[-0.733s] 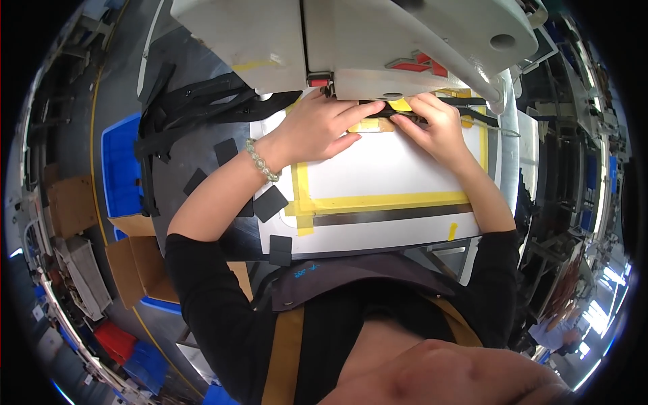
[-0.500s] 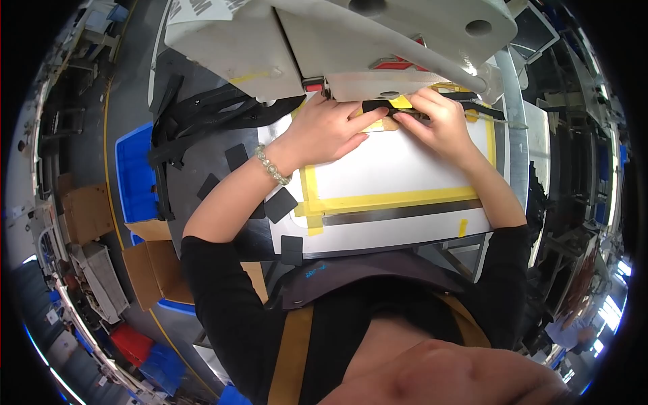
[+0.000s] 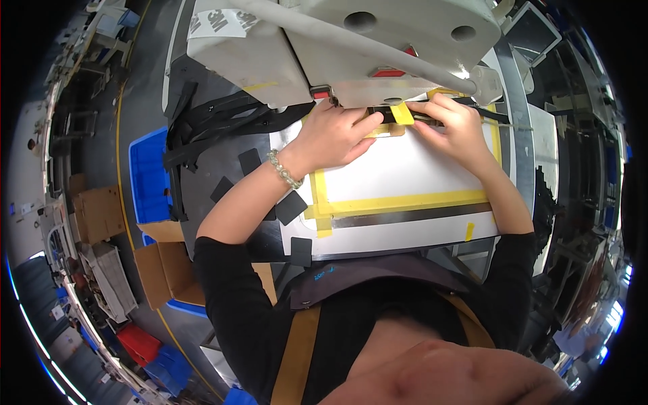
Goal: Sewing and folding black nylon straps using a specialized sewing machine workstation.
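Beneath the head of a pale grey industrial sewing machine (image 3: 378,50) runs a black strap (image 3: 388,116). My left hand (image 3: 332,138) is closed on the strap at the left of the needle area, index finger and thumb near each other. To the right of that area, my right hand (image 3: 455,128) pinches the strap's other stretch between thumb and fingers. A bright yellow piece (image 3: 403,113) stands up between my hands, in front of the strap. The machine head hides the needle and part of my fingertips.
A white work surface (image 3: 398,172) edged with yellow tape (image 3: 398,202) lies under my wrists. More black straps (image 3: 223,125) pile up on the left, with several dark square patches (image 3: 291,208) nearby. Beyond the table's left edge are a blue bin (image 3: 150,177) and a cardboard box (image 3: 177,273).
The view has shifted a little. My right hand has moved slightly away from the left, and the yellow piece between them now shows more fully.
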Demonstrator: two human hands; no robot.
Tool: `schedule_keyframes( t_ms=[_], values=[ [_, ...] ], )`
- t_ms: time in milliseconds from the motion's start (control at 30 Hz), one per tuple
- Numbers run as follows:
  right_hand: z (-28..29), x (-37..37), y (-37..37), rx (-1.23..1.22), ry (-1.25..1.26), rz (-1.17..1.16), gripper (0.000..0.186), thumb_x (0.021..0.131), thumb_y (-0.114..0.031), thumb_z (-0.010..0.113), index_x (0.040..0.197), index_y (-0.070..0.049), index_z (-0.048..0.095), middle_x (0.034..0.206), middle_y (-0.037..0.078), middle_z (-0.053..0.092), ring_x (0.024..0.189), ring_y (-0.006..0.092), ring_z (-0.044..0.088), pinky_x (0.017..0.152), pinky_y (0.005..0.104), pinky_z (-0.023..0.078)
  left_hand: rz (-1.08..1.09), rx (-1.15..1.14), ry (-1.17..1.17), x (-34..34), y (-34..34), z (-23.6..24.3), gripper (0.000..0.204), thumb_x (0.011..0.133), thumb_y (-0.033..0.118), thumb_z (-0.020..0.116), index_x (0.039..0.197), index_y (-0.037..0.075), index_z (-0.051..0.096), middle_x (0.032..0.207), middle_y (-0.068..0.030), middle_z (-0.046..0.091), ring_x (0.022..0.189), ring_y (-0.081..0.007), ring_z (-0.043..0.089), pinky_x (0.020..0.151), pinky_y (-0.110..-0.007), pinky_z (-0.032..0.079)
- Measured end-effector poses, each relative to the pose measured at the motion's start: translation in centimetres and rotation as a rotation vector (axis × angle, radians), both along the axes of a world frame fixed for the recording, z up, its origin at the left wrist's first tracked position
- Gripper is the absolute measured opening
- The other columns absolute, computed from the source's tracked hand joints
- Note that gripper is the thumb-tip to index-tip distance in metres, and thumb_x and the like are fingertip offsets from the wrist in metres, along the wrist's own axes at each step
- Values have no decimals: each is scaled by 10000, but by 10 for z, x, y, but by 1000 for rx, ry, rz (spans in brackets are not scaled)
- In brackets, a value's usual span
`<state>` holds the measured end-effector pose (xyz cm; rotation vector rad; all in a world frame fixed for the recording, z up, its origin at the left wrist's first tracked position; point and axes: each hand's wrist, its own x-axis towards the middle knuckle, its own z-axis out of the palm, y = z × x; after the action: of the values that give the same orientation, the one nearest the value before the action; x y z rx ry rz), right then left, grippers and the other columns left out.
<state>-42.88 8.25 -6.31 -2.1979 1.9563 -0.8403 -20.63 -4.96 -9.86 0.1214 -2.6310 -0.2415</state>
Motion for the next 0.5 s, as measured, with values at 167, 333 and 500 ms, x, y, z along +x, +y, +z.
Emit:
schedule_keyframes(
  t_ms=[167, 333, 500],
  values=[
    [22, -26, 12, 195, -135, 74, 243, 764, -194, 751, 978, -83, 719, 867, 65, 671, 707, 221, 648, 646, 319, 507, -31, -15, 113, 3, -3, -2, 341, 738, 232, 741, 1040, 124, 625, 818, -5, 562, 786, -178, 589, 697, -339, 459],
    [42, -39, 13, 768, -134, 261, 253, 764, -208, 747, 970, -65, 715, 876, 83, 668, 726, 219, 631, 660, 307, 478, -26, 10, 45, 5, -4, -5, 396, 744, 240, 754, 1107, 105, 673, 792, -20, 599, 734, -195, 586, 760, -320, 463],
    [24, -27, 3, 400, -12, 273, 297, 775, -145, 740, 1055, -59, 692, 1080, 94, 643, 902, 265, 601, 819, 338, 477, -30, 16, 23, 7, -3, -3, 403, 748, 226, 749, 1125, 106, 673, 836, -21, 607, 801, -195, 587, 777, -327, 463]
  ],
)
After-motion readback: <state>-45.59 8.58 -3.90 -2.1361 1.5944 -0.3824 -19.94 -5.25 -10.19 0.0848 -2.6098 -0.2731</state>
